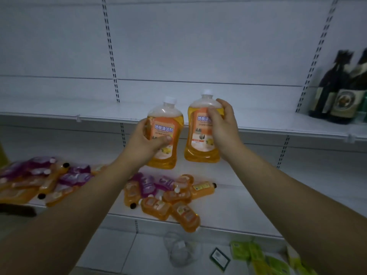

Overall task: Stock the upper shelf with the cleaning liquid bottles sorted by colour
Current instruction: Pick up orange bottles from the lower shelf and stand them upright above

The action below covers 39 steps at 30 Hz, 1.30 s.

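Bottles of orange cleaner, one per hand, raised upright level with the upper shelf (59, 113) edge. Left hand (146, 142) wraps the left bottle (165, 135) mid-body; right hand (223, 126) grips the right bottle (200, 133) at the shoulder. Probably heavy, rigid, slick; waist grip looks safest.

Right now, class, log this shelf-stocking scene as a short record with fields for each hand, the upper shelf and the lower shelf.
left hand: holds an upright orange bottle, white cap
right hand: holds a second orange bottle, upright
upper shelf: no cleaning bottles on it yet; dark bottles at far right
lower shelf: orange and purple bottles lying mixed in piles
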Motion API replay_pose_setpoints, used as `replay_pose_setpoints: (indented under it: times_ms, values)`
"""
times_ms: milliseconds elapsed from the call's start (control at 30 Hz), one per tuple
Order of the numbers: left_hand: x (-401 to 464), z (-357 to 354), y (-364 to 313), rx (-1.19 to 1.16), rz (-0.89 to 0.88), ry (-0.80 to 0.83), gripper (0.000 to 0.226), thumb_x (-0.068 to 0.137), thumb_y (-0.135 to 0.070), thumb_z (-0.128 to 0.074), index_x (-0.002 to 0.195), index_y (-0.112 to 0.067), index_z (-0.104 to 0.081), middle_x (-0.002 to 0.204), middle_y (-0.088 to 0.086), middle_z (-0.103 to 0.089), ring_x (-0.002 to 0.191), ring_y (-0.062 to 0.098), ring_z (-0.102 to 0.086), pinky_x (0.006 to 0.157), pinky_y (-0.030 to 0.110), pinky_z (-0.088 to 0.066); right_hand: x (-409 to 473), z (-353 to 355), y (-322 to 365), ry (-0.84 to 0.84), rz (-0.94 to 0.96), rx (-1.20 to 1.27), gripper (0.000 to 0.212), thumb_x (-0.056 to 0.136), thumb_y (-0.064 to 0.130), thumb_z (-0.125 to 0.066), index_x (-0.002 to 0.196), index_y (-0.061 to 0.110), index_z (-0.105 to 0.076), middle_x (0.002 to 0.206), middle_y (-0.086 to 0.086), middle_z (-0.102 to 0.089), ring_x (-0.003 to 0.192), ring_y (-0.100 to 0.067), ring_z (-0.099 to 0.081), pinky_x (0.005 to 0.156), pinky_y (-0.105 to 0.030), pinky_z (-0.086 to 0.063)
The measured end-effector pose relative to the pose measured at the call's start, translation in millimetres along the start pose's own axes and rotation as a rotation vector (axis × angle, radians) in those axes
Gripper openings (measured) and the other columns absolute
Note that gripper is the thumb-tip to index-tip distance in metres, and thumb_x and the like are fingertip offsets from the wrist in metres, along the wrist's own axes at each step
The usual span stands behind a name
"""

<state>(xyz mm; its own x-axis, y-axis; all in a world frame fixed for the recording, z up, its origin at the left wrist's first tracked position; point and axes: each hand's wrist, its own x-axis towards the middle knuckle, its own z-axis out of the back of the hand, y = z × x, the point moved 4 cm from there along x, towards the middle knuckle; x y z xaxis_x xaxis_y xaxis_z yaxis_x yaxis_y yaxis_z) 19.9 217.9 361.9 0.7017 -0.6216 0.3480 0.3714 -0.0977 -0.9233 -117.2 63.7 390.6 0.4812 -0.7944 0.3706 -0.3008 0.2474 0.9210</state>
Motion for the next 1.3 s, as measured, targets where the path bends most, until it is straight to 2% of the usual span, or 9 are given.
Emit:
replay_pose_setpoints:
  times_ms: [200, 367, 500, 633, 800, 933, 1067, 1167, 1300]
  values:
    - [49.1, 22.8, -14.5, 0.076, -0.079, -0.132, 0.047, 0.078, -0.023, -0.074, 0.117, -0.024, -0.049, 0.101, -0.010, -0.063, 0.091, 0.006, -0.062, 0.073, 0.024, -0.051, 63.4, -33.2, 16.0, 0.065, 0.065, 0.016, 0.038, 0.098, 0.027, -0.050, 0.134, 0.031, -0.040, 0.104, 0.007, -0.060, 0.090, -0.012, -0.066, 0.071, -0.029, -0.057]
    - [86.1, 58.1, -16.2, 0.113, -0.094, -0.224, 0.056, 0.076, -0.026, -0.076, 0.123, -0.020, -0.045, 0.106, -0.007, -0.061, 0.094, 0.009, -0.061, 0.072, 0.025, -0.050, 99.2, -74.9, 12.5, 0.118, 0.071, 0.029, 0.043, 0.095, 0.027, -0.053, 0.136, 0.030, -0.039, 0.107, 0.005, -0.059, 0.089, -0.012, -0.065, 0.065, -0.025, -0.053]
    - [114.1, 92.3, -2.7, 0.139, -0.074, -0.258, 0.066, 0.074, -0.030, -0.077, 0.129, -0.017, -0.043, 0.115, -0.001, -0.062, 0.100, 0.018, -0.063, 0.083, 0.036, -0.053, 115.7, -113.8, -5.7, 0.175, 0.032, 0.021, 0.046, 0.095, 0.026, -0.055, 0.137, 0.031, -0.037, 0.117, 0.000, -0.058, 0.092, -0.016, -0.066, 0.070, -0.032, -0.056]
    - [142.0, 134.8, 16.9, 0.131, -0.068, -0.292, 0.071, 0.073, -0.029, -0.079, 0.131, -0.017, -0.041, 0.116, 0.001, -0.061, 0.102, 0.020, -0.063, 0.086, 0.041, -0.054, 128.4, -156.9, -21.7, 0.179, 0.051, 0.019, 0.043, 0.099, 0.029, -0.048, 0.140, 0.031, -0.033, 0.113, 0.003, -0.054, 0.089, -0.010, -0.062, 0.065, -0.026, -0.052]
    - [180.4, 189.9, 41.3, 0.114, -0.064, -0.272, 0.070, 0.077, -0.023, -0.076, 0.134, -0.016, -0.035, 0.117, 0.002, -0.058, 0.103, 0.020, -0.060, 0.086, 0.039, -0.053, 135.9, -226.9, -37.5, 0.170, 0.094, -0.026, 0.041, 0.102, 0.033, -0.041, 0.142, 0.031, -0.031, 0.113, 0.005, -0.052, 0.086, -0.006, -0.060, 0.069, -0.026, -0.052]
    - [219.4, 237.7, 60.9, 0.138, -0.061, -0.237, 0.070, 0.080, -0.023, -0.074, 0.135, -0.018, -0.031, 0.116, -0.002, -0.054, 0.102, 0.017, -0.057, 0.082, 0.033, -0.050, 145.0, -285.8, -39.3, 0.132, 0.188, -0.093, 0.040, 0.102, 0.033, -0.041, 0.141, 0.033, -0.031, 0.118, 0.006, -0.051, 0.095, -0.009, -0.060, 0.072, -0.023, -0.052]
    - [257.1, 280.1, 82.9, 0.145, -0.030, -0.181, 0.069, 0.083, -0.024, -0.071, 0.137, -0.018, -0.028, 0.117, -0.003, -0.050, 0.102, 0.017, -0.054, 0.080, 0.031, -0.045, 162.9, -335.2, -57.6, 0.063, 0.152, -0.100, 0.042, 0.100, 0.035, -0.042, 0.141, 0.033, -0.030, 0.124, 0.002, -0.054, 0.101, -0.014, -0.061, 0.083, -0.033, -0.054]
    - [284.1, 303.5, 101.7, 0.125, -0.018, -0.139, 0.068, 0.085, -0.024, -0.068, 0.138, -0.016, -0.026, 0.113, -0.003, -0.052, 0.098, 0.014, -0.056, 0.079, 0.029, -0.045, 176.7, -365.9, -78.4, 0.050, 0.151, -0.175, 0.059, 0.091, 0.032, -0.058, 0.140, 0.036, -0.027, 0.135, -0.001, -0.045, 0.114, -0.020, -0.055, 0.094, -0.044, -0.052]
    - [316.4, 319.5, 120.6, 0.187, 0.048, 0.031, 0.077, 0.078, -0.016, -0.075, 0.133, -0.023, -0.022, 0.109, -0.007, -0.053, 0.100, 0.014, -0.056, 0.083, 0.031, -0.046, 201.2, -394.2, -92.6, 0.145, 0.106, -0.374, 0.084, 0.080, 0.022, -0.073, 0.143, 0.040, -0.020, 0.130, 0.001, -0.031, 0.114, -0.021, -0.045, 0.092, -0.041, -0.052]
